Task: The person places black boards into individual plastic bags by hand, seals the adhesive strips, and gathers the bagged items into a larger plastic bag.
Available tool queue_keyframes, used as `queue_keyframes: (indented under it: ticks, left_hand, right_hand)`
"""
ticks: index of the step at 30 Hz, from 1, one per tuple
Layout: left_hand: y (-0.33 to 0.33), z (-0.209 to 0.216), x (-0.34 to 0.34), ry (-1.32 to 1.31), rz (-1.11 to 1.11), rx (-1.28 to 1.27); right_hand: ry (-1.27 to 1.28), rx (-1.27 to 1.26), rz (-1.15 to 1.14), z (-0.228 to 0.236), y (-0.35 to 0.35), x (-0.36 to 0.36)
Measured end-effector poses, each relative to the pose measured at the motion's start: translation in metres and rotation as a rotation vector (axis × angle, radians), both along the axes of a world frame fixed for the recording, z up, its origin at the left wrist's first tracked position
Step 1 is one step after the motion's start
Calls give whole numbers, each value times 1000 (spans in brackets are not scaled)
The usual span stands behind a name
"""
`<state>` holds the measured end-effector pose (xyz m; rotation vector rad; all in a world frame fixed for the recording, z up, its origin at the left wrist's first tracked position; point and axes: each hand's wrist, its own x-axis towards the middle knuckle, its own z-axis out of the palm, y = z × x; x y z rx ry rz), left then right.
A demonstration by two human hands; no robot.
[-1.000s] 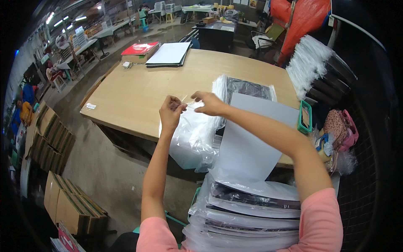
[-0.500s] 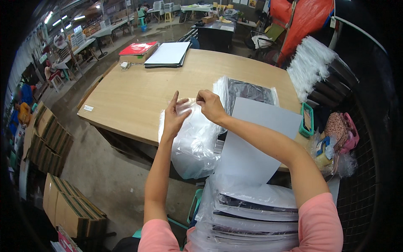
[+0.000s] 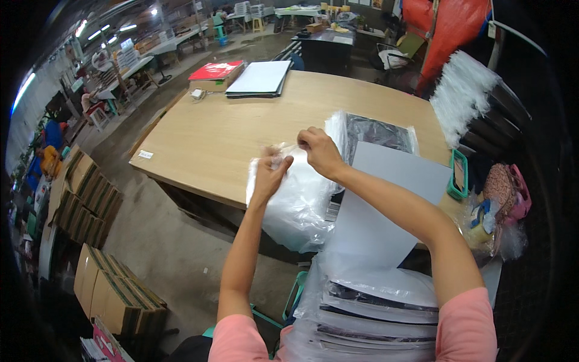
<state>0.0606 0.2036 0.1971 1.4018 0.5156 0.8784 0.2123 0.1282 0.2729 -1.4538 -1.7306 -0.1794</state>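
Observation:
Over the near edge of the table, a clear plastic bag [image 3: 295,199] lies crumpled and shiny, its lower part drooping past the edge. My right hand [image 3: 319,149] pinches the upper edge of this plastic between thumb and fingers. Just left of it, my left hand [image 3: 272,174] is at the bag's upper left part; its fingers are smeared by motion, with the thumb showing. Under my right forearm lies a large pale grey sheet [image 3: 386,199]. Beyond that is a dark flat item in clear plastic [image 3: 380,134], beside a bunch of white plastic edges.
A stack of plastic-wrapped flat packs [image 3: 374,314] rises close in front of me. On the wooden table [image 3: 217,139] are a white-topped stack [image 3: 259,78], a red-covered pile [image 3: 216,70] and a green basket [image 3: 458,175]. Folded cartons [image 3: 114,289] stand at the left.
My left hand's fingers have gone from spread and raised to bent and blurred by the plastic. My right hand keeps its pinch. The whole view has shifted slightly, moving the scene rightward.

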Motion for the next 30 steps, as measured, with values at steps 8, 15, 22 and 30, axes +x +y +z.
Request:
queue_keyframes:
  ticks: [8,15,22,30]
  left_hand:
    - [-95,89,-53,-63,-970,44]
    - [-135,75,-23,106,-984,309]
    - [-195,121,25,-1007,-1177,-271]
    - [-192,52,42,-450,-1253,-199]
  right_hand:
    - [289,-1492,990,34,-84,21]
    - [943,-792,1196,112,-229,96]
    - [1337,-661,320,10,-340,104]
    - [790,-647,161,-1,-373,85]
